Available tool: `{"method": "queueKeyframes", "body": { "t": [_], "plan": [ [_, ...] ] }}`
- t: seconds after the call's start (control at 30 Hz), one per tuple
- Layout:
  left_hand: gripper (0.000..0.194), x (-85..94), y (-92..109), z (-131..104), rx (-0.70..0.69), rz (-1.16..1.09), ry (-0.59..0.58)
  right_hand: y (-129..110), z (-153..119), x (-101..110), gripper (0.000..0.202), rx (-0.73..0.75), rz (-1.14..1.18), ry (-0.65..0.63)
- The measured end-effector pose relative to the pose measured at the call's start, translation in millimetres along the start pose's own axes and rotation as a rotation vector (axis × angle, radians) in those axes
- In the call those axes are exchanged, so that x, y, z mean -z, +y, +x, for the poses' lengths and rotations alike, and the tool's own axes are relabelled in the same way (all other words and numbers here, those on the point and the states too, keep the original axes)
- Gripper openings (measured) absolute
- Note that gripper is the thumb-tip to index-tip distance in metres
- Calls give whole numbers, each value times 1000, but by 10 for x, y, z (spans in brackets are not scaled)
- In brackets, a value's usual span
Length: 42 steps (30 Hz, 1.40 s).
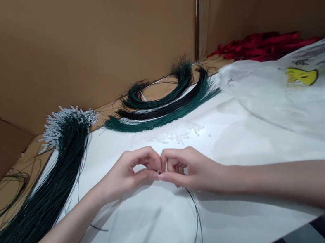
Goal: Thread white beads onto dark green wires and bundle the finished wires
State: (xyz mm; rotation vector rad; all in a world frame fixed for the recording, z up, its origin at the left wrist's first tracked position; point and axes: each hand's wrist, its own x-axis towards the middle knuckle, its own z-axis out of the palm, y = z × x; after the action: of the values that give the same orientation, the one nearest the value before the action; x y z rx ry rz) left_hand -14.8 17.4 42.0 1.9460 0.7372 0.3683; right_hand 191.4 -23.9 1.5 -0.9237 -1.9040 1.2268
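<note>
My left hand (pixel 141 169) and my right hand (pixel 178 167) meet fingertip to fingertip over the white surface (pixel 131 231). Both are closed in pinches around a tiny dark piece, seemingly part of a thin dark cord (pixel 197 216). That cord hangs from beneath my right hand in a loop toward the lower edge. Just beyond my hands lie small white beads (pixel 180 133), scattered in a thin patch. What sits exactly between the fingertips is mostly hidden.
At left lies a long bundle of dark green cords (pixel 56 178) with white beaded ends (pixel 65 122). Curved bundles of green and black strands (pixel 166 108) lie behind the beads. Clear plastic (pixel 288 103) and red ribbons (pixel 262 45) are at right. Cardboard walls (pixel 73 41) rise behind.
</note>
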Motion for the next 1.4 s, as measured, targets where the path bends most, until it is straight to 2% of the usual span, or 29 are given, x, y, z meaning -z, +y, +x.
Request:
{"method": "queueKeyframes", "body": {
  "t": [1.4],
  "plan": [
    [10,-24,-17,2,26,-62,0,0,2,-2,16,-3,16,-19]
  ]
}}
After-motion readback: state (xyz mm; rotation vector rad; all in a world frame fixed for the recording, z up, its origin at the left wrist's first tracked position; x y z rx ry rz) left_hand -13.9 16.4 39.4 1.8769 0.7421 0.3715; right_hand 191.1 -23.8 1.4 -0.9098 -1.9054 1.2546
